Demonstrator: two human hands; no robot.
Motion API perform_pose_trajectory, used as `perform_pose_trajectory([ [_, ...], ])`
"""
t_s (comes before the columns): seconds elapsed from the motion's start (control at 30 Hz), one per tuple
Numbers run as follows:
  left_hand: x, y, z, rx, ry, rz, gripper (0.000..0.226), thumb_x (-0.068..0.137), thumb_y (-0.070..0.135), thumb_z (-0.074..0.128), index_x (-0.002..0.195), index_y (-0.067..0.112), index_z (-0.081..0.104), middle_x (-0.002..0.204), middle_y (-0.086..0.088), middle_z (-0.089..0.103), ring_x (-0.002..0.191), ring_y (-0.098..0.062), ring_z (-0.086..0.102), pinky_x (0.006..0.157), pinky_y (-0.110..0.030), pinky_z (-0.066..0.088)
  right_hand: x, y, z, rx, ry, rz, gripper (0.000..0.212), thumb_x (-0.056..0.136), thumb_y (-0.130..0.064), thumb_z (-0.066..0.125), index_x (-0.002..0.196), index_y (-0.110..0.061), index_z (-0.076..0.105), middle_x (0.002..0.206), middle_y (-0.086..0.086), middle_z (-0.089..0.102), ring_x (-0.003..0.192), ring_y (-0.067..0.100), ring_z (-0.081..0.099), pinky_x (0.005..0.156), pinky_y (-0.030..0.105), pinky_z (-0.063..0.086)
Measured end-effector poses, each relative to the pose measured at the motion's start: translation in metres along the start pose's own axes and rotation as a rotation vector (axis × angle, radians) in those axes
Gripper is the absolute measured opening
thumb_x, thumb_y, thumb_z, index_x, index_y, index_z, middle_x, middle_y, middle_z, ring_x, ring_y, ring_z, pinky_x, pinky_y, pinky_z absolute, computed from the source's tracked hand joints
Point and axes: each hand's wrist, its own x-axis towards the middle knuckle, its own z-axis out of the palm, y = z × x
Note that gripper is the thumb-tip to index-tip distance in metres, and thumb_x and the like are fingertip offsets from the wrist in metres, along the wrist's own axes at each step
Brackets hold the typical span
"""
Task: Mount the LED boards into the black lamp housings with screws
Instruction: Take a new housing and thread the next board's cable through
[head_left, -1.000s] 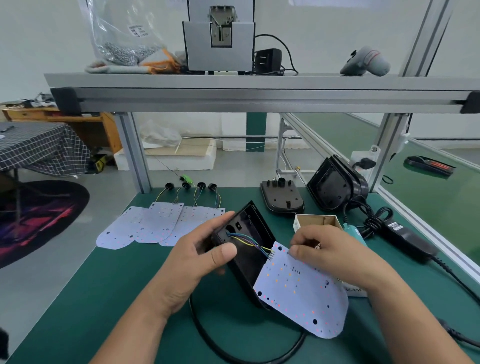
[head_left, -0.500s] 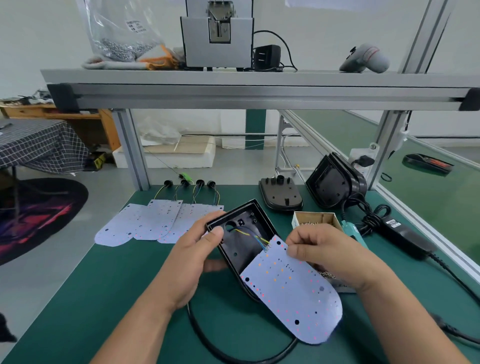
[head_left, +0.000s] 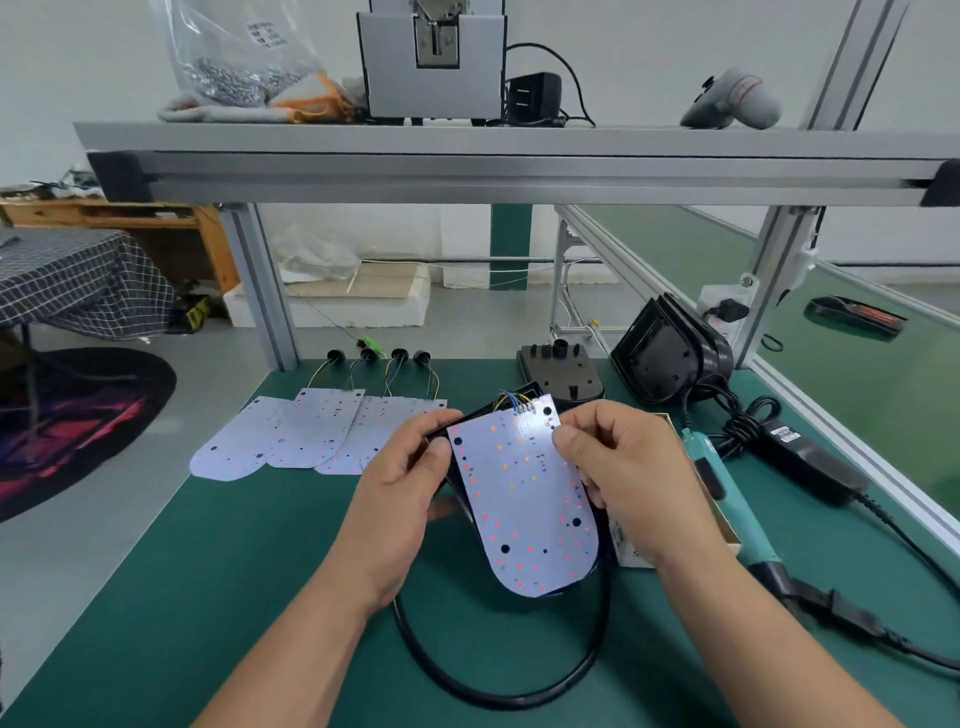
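Note:
A white LED board (head_left: 522, 499) with small red and orange dots now lies over the black lamp housing (head_left: 470, 417), covering nearly all of it. Coloured wires run from the board's top edge into the housing. My left hand (head_left: 402, 483) grips the housing's left side, thumb at the board's edge. My right hand (head_left: 615, 467) holds the board's right edge, thumb pressing near its top. A thick black cable (head_left: 519, 686) loops from the housing toward me.
Several spare LED boards (head_left: 291, 436) with wires lie at the left. More black housings (head_left: 563, 371) (head_left: 670, 358) stand behind. A cardboard screw box (head_left: 724, 519), a teal electric screwdriver (head_left: 727, 499) and a black power adapter (head_left: 800, 452) sit on the right of the green mat (head_left: 208, 597).
The board, which hung to the right of the open housing, has been swung up and laid over it. Both hands shifted inward to hold board and housing together.

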Motion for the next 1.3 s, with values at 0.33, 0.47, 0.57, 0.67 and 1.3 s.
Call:
perform_pose_trajectory([
  [0.33, -0.007, 0.005, 0.008, 0.006, 0.007, 0.006, 0.033, 0.114, 0.025, 0.047, 0.125, 0.044, 0.072, 0.122, 0.006, 0.076, 0.109, -0.012, 0.072, 0.077, -0.030, 0.062, 0.001, -0.001, -0.005, -0.135, 0.059, -0.096, 0.021, 0.098, -0.015, 0.070, 0.083, -0.030, 0.070, 0.067, -0.012, 0.066, 0.052, 0.007, 0.057, 0.051, 0.024, 0.052],
  [0.47, -0.009, 0.004, 0.011, -0.011, 0.002, 0.016, 0.033, 0.097, 0.042, 0.064, 0.130, 0.039, 0.068, 0.118, 0.008, 0.076, 0.104, -0.010, 0.073, 0.081, -0.037, 0.065, 0.006, -0.003, -0.008, -0.099, -0.007, -0.077, 0.021, 0.098, -0.014, 0.070, 0.084, -0.030, 0.071, 0.063, -0.010, 0.061, 0.053, 0.009, 0.053, 0.050, 0.026, 0.049],
  [0.57, -0.010, 0.002, 0.014, -0.038, -0.018, 0.016, 0.036, 0.093, 0.040, 0.079, 0.128, 0.037, 0.069, 0.115, 0.007, 0.077, 0.100, -0.013, 0.075, 0.079, -0.039, 0.066, 0.006, -0.001, -0.013, -0.057, -0.026, -0.073, 0.020, 0.098, -0.011, 0.071, 0.085, -0.027, 0.073, 0.060, -0.003, 0.062, 0.049, 0.015, 0.056, 0.050, 0.029, 0.049],
  [0.67, -0.010, 0.003, 0.012, -0.003, 0.039, 0.044, 0.030, 0.089, 0.037, 0.074, 0.119, 0.039, 0.072, 0.113, 0.005, 0.079, 0.095, -0.014, 0.074, 0.079, -0.035, 0.064, 0.001, 0.000, -0.004, -0.077, -0.038, -0.077, 0.019, 0.095, -0.013, 0.075, 0.084, -0.029, 0.072, 0.061, -0.003, 0.066, 0.048, 0.014, 0.060, 0.052, 0.035, 0.056],
  [1.3, -0.009, 0.002, 0.012, -0.330, -0.039, -0.187, 0.036, 0.094, 0.026, 0.067, 0.127, 0.014, 0.074, 0.134, -0.017, 0.072, 0.113, -0.027, 0.069, 0.110, -0.050, 0.051, -0.015, -0.016, 0.018, 0.039, -0.371, 0.037, 0.030, 0.082, -0.028, 0.056, 0.076, -0.052, 0.074, 0.073, -0.025, 0.070, 0.067, -0.009, 0.056, 0.069, 0.019, 0.050],
])
